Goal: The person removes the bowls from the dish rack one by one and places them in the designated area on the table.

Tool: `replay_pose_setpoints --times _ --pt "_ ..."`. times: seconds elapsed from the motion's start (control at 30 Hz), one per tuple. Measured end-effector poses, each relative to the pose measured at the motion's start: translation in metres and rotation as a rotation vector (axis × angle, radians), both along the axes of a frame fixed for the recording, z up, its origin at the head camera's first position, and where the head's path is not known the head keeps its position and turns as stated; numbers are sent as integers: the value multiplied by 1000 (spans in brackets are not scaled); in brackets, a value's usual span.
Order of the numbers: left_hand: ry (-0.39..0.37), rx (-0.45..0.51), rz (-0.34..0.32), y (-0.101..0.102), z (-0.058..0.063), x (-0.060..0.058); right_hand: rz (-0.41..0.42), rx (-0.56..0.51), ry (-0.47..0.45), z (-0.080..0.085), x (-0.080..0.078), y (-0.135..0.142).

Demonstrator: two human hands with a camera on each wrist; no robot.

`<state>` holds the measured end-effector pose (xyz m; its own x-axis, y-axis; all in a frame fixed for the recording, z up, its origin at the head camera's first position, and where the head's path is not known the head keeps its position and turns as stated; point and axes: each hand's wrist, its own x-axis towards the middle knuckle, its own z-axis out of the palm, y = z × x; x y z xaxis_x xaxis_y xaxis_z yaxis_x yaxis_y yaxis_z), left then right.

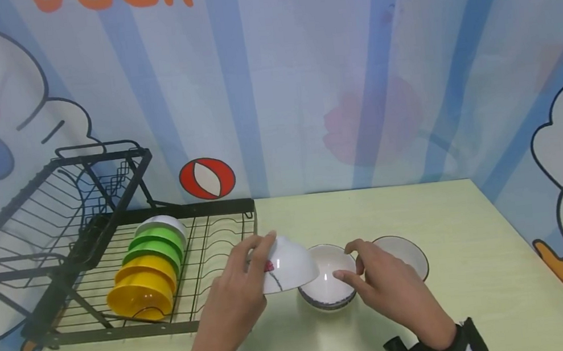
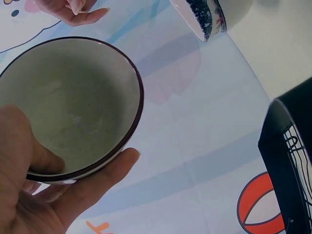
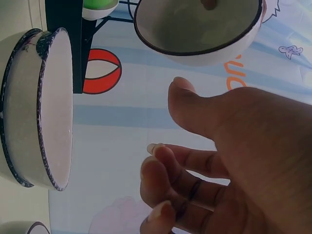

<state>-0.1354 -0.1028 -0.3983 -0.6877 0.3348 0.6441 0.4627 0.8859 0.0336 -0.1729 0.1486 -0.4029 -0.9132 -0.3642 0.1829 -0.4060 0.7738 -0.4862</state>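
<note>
My left hand (image 1: 239, 288) grips a white bowl (image 1: 288, 263) with a red flower and a dark rim. In the left wrist view the thumb is inside this bowl (image 2: 78, 107), and fingers support it from outside. The bowl is tilted above the table. My right hand (image 1: 391, 287) has loosely bent fingers and holds nothing; the right wrist view shows a gap between its thumb and fingers (image 3: 185, 180). Below the hands stand white bowls with speckled blue rims (image 1: 325, 279), nested as the right wrist view shows. Another dark-rimmed white dish (image 1: 408, 253) is partly hidden behind the right hand.
A black two-tier dish rack (image 1: 223, 207) stands at the left of the pale table (image 1: 505, 289). On its lower tier several bowls lean in a row: yellow (image 1: 142, 296), green (image 1: 157, 248) and white (image 1: 168, 222). A printed cloth (image 1: 292, 83) hangs behind the table.
</note>
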Motion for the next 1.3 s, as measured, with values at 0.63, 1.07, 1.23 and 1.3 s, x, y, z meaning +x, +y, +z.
replay_pose_setpoints --times 0.63,1.07,1.23,1.3 --pt "103 39 -116 10 3 3 19 15 50 -1 4 -6" --pt "126 51 -153 14 1 6 45 36 107 0 8 -10" --pt "132 50 -153 15 0 6 50 48 107 1 10 -12" --pt "131 48 -156 15 0 7 60 48 121 2 11 -12"
